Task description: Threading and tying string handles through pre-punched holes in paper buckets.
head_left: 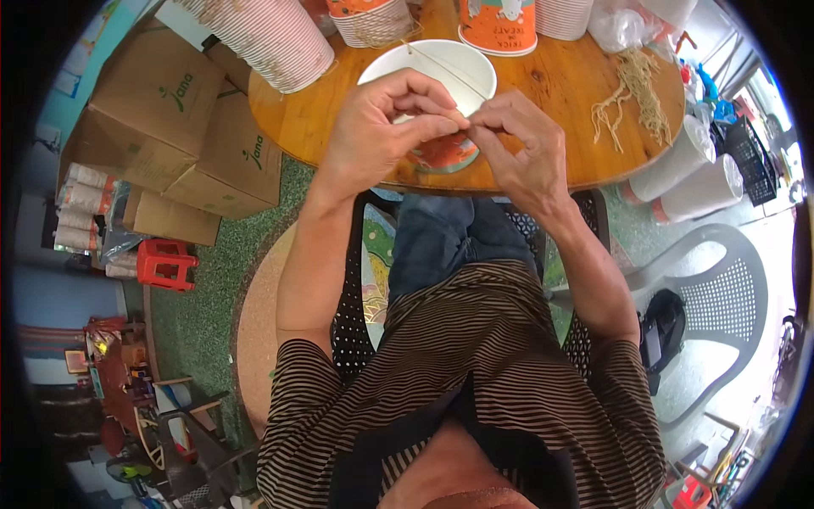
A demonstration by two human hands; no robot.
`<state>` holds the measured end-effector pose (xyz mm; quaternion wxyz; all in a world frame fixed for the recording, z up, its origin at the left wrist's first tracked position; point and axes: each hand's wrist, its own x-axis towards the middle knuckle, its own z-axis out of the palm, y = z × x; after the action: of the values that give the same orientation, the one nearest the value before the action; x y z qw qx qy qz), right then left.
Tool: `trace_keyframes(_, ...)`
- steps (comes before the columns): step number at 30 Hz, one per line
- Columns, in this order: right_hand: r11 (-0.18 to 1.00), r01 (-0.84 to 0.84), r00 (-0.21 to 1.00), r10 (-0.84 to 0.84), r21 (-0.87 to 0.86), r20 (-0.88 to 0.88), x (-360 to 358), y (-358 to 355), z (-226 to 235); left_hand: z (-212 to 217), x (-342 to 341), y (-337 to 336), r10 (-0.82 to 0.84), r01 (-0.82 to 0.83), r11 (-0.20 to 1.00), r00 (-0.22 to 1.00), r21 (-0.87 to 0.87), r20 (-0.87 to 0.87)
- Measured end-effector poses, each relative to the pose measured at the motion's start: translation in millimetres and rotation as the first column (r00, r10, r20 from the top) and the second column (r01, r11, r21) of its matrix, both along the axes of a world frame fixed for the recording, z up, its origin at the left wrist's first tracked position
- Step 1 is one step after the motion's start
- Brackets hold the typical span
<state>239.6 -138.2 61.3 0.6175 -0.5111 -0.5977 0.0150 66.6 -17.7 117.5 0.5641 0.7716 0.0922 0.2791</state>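
Note:
My left hand (381, 127) and my right hand (521, 144) meet fingertip to fingertip over a white paper cup (431, 72) with an orange printed wall. Both pinch a thin tan string (445, 70) that runs up across the cup's open mouth. The cup stands at the near edge of a round wooden table (568, 81). A bundle of similar tan strings (640, 97) lies on the table to the right of my right hand.
Stacks of paper cups (271, 38) and an orange cup (498, 25) stand at the table's far side. Cardboard boxes (161, 110) sit on the floor to the left, a red stool (165, 263) below them. A grey plastic chair (721, 288) holds a black bag at the right.

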Motion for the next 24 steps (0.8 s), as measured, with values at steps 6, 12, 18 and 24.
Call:
trace_keyframes(6,0.998,0.055,0.997,-0.054,-0.011,0.062,-2.0,-1.3,1.3,0.4,7.4,-14.7,0.091,-0.087,0.989,0.996,0.120,-0.022)
trace_keyframes(12,0.999,0.025,0.996,-0.022,-0.040,0.090,-0.7,-2.5,2.8,2.2,5.8,-20.1,0.257,-0.212,0.905,0.963,0.368,-0.077)
trace_keyframes(18,0.999,0.014,0.996,-0.009,-0.052,0.089,-6.1,-4.2,7.8,-9.2,3.5,-14.3,0.265,-0.224,0.865,0.964,0.449,-0.031)
trace_keyframes(24,0.998,0.001,0.995,0.005,-0.061,0.102,-6.2,-3.6,6.2,-14.4,2.4,-13.2,0.288,-0.305,0.685,0.948,0.661,0.138)
